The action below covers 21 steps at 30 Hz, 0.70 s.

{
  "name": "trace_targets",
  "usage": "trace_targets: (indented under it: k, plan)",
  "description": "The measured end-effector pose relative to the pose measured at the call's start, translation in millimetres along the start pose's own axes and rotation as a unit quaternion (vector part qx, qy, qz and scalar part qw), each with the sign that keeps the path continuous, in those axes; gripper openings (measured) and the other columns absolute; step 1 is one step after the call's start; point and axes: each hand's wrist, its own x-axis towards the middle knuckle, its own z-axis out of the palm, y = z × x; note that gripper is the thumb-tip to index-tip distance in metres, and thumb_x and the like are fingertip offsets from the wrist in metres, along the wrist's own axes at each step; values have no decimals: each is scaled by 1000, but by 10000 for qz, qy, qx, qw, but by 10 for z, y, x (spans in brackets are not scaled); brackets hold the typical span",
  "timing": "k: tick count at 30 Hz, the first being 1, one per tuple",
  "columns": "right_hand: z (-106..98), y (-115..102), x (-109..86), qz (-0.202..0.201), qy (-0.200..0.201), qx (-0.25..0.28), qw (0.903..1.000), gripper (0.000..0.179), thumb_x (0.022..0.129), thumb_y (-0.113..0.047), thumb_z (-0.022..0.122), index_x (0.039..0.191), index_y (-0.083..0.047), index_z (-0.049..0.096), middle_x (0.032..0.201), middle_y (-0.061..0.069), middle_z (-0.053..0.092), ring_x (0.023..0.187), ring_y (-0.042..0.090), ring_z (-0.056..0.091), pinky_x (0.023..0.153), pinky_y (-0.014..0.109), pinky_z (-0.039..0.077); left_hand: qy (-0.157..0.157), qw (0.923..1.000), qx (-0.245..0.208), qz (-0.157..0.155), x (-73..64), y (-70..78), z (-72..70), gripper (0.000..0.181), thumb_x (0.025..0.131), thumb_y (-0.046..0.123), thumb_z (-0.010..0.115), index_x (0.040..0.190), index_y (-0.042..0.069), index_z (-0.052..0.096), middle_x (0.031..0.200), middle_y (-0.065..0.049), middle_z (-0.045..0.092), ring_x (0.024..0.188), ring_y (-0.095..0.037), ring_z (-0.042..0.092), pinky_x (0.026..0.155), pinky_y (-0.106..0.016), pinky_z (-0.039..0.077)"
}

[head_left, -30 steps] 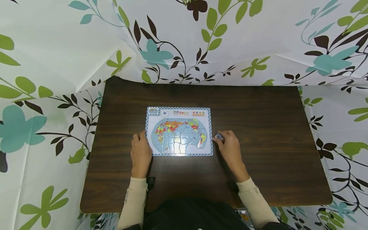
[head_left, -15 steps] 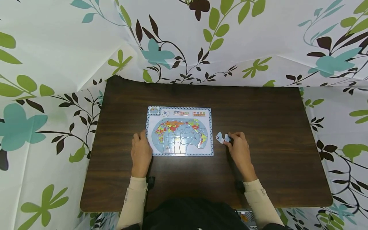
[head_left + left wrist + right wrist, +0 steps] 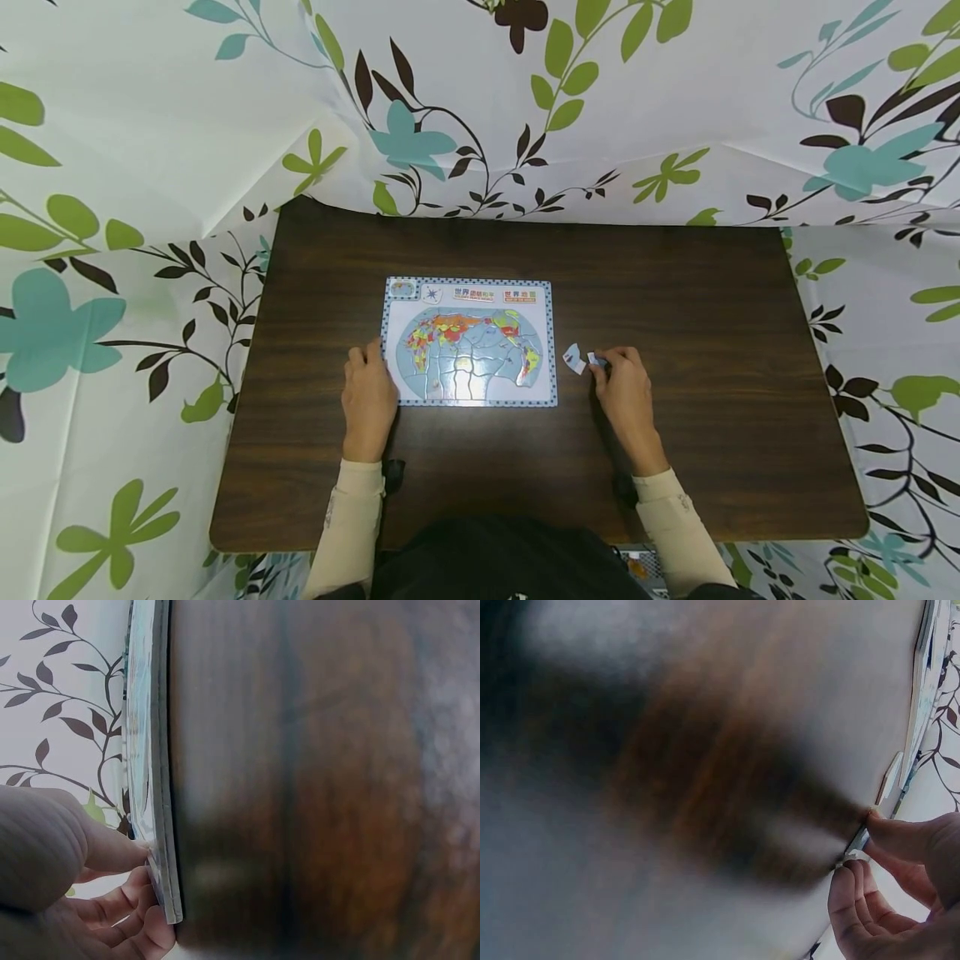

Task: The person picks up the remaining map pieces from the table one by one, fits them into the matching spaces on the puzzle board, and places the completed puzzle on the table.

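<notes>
A world map jigsaw puzzle board (image 3: 553,350) lies flat on the table. White backing shows at the lower right of its map, between the fitted pieces. My left hand (image 3: 367,408) holds the board's lower left corner; the left wrist view shows its thumb (image 3: 124,851) on the top face and curled fingers at the edge. To the right of the board, my right hand (image 3: 625,396) pinches a small puzzle piece (image 3: 596,359) between thumb and fingers, seen edge-on in the right wrist view. A loose puzzle piece (image 3: 573,358) lies between that hand and the board.
The brown wooden table (image 3: 720,375) extends on both sides of the board. Patterned leaf cloth (image 3: 480,100) hangs behind and around it. At the front edge is the person's dark-clothed body (image 3: 510,558).
My right hand has moved right, away from the board. Two pieces that were together beside it are now apart, one on the table and one in the fingers. The left hand has stayed.
</notes>
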Motion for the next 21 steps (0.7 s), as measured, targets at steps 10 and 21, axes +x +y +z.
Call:
trace_targets:
  k: [10, 21]
  plan:
    - [6, -40, 42, -461, 213, 290, 9983, 30, 91, -15, 74, 118, -3, 72, 111, 18, 65, 101, 36, 65, 83, 53, 53, -22, 10000, 5, -12, -1, -2, -5, 35, 103, 9, 50, 137, -1, 50, 114, -24, 48, 102, -41, 51, 61, -53, 51]
    - [110, -543, -87, -1512, -366, 279, 9874, 30, 85, -19, 81, 112, -13, 73, 111, 6, 68, 101, 24, 62, 77, 43, 55, 27, 10000, -6, 68, -1, -11, -1, 36, 102, 8, 51, 137, 0, 50, 114, -25, 49, 99, -43, 52, 59, -53, 51]
